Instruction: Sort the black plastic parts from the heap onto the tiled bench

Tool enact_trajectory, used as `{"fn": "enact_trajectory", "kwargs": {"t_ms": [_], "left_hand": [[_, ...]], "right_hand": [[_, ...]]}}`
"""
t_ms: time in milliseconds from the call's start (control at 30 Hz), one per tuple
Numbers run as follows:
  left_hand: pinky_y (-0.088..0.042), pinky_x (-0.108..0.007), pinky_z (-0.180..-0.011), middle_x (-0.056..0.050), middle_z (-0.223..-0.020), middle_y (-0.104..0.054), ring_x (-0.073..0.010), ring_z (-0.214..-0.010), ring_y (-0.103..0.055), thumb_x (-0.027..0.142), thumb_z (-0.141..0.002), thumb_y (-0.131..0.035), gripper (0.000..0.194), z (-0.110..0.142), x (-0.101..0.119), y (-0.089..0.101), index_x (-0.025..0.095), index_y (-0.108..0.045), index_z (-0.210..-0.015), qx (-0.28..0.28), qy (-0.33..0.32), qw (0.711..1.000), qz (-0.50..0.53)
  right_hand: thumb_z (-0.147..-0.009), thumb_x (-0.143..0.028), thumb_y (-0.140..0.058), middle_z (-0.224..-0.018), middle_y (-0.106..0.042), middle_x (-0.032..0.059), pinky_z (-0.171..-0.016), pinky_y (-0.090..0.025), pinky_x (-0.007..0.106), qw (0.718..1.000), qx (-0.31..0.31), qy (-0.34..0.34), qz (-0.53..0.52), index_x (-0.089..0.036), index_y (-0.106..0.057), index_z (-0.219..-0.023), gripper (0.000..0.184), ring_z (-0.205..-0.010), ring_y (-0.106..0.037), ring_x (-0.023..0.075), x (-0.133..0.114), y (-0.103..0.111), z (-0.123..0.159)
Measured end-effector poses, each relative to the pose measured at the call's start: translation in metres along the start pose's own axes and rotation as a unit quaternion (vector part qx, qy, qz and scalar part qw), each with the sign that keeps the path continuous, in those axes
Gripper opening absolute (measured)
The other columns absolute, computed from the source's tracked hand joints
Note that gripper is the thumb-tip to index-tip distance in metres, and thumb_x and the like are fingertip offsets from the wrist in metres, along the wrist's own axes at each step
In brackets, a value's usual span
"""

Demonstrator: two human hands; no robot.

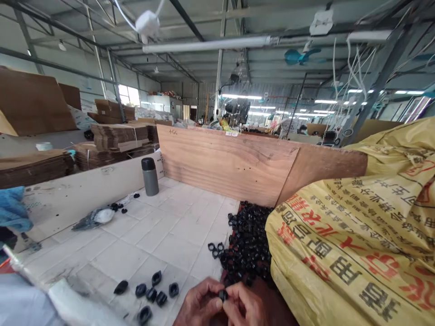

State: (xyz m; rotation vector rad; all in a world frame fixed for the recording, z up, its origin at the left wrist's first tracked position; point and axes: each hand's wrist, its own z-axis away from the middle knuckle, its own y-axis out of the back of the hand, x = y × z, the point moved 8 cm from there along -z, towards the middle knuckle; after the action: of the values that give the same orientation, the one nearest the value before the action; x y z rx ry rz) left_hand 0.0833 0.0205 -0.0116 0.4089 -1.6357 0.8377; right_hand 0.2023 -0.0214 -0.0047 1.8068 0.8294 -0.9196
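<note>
Looks like you're barely into it: your left hand [200, 302] and right hand [245, 307] are together, pinching a small black plastic part [223, 295] beside the big heap of black rings [247, 246]. Only a few chunkier black pieces [151, 294] sit apart on the tiled table [163, 226].

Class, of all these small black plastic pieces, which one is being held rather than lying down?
The black piece between the left hand and right hand: only it is held up in the fingers, while the others lie in the heap or on the white tiles.
</note>
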Motion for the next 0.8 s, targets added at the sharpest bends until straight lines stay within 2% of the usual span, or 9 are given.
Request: {"fn": "enact_trajectory", "kwargs": {"t_ms": [67, 167, 267, 367, 433, 467, 533, 700, 800], "left_hand": [[-0.050, -0.033, -0.087, -0.008, -0.097, -0.072, -0.0235, -0.094, -0.066, 0.043, -0.088, -0.066, 0.026, 0.007, 0.015, 0.006, 0.018, -0.069, -0.095, 0.058, -0.048, 0.989, -0.123], [-0.050, -0.032, -0.089, -0.006, -0.101, -0.070, -0.0209, -0.096, -0.065, 0.032, -0.091, -0.060, 0.018, 0.018, 0.027, 0.007, 0.019, -0.068, -0.102, 0.058, -0.103, 0.959, -0.257], [-0.051, -0.029, -0.079, -0.004, -0.095, -0.067, -0.0173, -0.085, -0.064, 0.018, -0.089, -0.054, 0.018, 0.029, 0.030, 0.017, 0.021, -0.066, -0.103, 0.057, -0.094, 0.909, -0.402], [-0.051, -0.034, -0.077, -0.007, -0.091, -0.064, -0.0211, -0.083, -0.061, 0.010, -0.085, -0.051, 0.019, 0.040, 0.045, 0.039, 0.019, -0.066, -0.090, 0.145, -0.102, 0.795, -0.580], [-0.050, -0.041, -0.081, -0.012, -0.099, -0.065, -0.0264, -0.091, -0.059, 0.009, -0.085, -0.051, 0.018, 0.043, 0.055, 0.043, 0.018, -0.067, -0.089, 0.204, -0.126, 0.710, -0.662], [-0.050, -0.043, -0.083, -0.013, -0.102, -0.064, -0.0275, -0.093, -0.058, 0.009, -0.086, -0.051, 0.019, 0.042, 0.056, 0.041, 0.017, -0.067, -0.092, 0.214, -0.136, 0.688, -0.680], [-0.050, -0.042, -0.084, -0.011, -0.101, -0.064, -0.0263, -0.093, -0.057, 0.009, -0.088, -0.050, 0.021, 0.032, 0.050, 0.028, 0.018, -0.066, -0.099, 0.197, -0.152, 0.699, -0.670], [-0.054, -0.033, -0.081, -0.007, -0.099, -0.060, -0.0211, -0.091, -0.060, 0.013, -0.087, -0.056, 0.035, -0.008, 0.018, -0.011, 0.020, -0.060, -0.121, 0.107, -0.134, 0.813, -0.557], [-0.054, -0.032, -0.080, -0.007, -0.105, -0.058, -0.0209, -0.094, -0.060, 0.016, -0.086, -0.060, 0.035, -0.022, 0.007, -0.020, 0.023, -0.062, -0.121, 0.083, -0.123, 0.814, -0.561]], "right_hand": [[-0.091, -0.044, -0.055, -0.056, -0.062, -0.0023, -0.050, -0.046, 0.021, 0.993, -0.064, -0.071, -0.067, -0.021, -0.063, -0.082, 0.026, -0.050, -0.061, 0.0148, 0.000, -0.006, 0.005], [-0.088, -0.041, -0.057, -0.061, -0.063, -0.0030, -0.051, -0.045, 0.023, 0.980, -0.103, -0.126, -0.111, -0.020, -0.060, -0.090, 0.021, -0.049, -0.060, 0.0141, -0.002, -0.007, 0.010], [-0.089, -0.041, -0.057, -0.059, -0.060, -0.0023, -0.051, -0.040, 0.022, 0.990, -0.096, -0.100, 0.016, -0.020, -0.058, -0.071, 0.027, -0.051, -0.055, 0.0129, -0.003, 0.005, 0.006], [-0.086, -0.037, -0.057, -0.055, -0.056, -0.0017, -0.055, -0.038, 0.025, 0.985, -0.019, -0.057, 0.160, -0.022, -0.052, -0.061, 0.030, -0.053, -0.053, 0.0140, -0.001, 0.028, -0.001], [-0.080, -0.028, -0.057, -0.057, -0.057, -0.0022, -0.056, -0.038, 0.025, 0.974, 0.012, -0.058, 0.217, -0.022, -0.055, -0.069, 0.013, -0.053, -0.054, 0.0148, 0.006, 0.037, -0.002], [-0.076, -0.023, -0.056, -0.059, -0.058, -0.0022, -0.056, -0.039, 0.026, 0.969, 0.022, -0.061, 0.239, -0.022, -0.056, -0.074, 0.002, -0.054, -0.054, 0.0152, 0.009, 0.040, -0.002], [-0.070, -0.016, -0.054, -0.065, -0.059, -0.0017, -0.057, -0.040, 0.026, 0.962, 0.033, -0.057, 0.265, -0.021, -0.057, -0.083, 0.014, -0.056, -0.055, 0.0155, 0.012, 0.041, -0.002], [-0.068, -0.010, -0.051, -0.082, -0.061, 0.0032, -0.068, -0.048, 0.028, 0.965, 0.028, -0.016, 0.261, -0.019, -0.058, -0.095, 0.029, -0.075, -0.061, 0.0192, 0.012, 0.040, -0.002], [-0.071, -0.010, -0.053, -0.094, -0.060, 0.0073, -0.074, -0.050, 0.031, 0.963, 0.048, -0.028, 0.265, -0.018, -0.058, -0.098, 0.029, -0.084, -0.062, 0.0213, 0.015, 0.046, -0.003]]}}
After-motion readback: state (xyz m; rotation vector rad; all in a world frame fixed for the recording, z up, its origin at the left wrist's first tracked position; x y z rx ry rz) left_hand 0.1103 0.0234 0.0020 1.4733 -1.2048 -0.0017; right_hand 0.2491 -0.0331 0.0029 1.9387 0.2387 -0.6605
